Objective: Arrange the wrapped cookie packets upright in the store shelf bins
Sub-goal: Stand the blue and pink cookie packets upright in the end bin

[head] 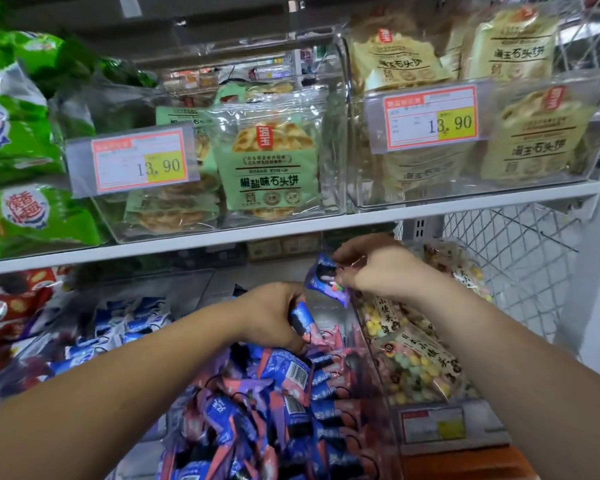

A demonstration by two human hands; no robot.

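A clear shelf bin (374, 372) on the lower shelf holds a heap of blue, purple and pink wrapped cookie packets (274, 403). My left hand (274, 313) reaches into the bin's back part and grips a blue and pink packet (302, 318) over the heap. My right hand (381, 268) is raised a little higher and to the right, pinching a purple packet (326, 280) by its edge, above the back of the bin.
A bin of blue and white packets (118, 334) stands to the left, and a bin of bagged coloured puffs (416, 362) to the right. The upper shelf edge (291, 233) hangs just above my hands, carrying clear bins of flat cookie bags (274, 161) with price tags. Wire mesh (520, 265) closes the right side.
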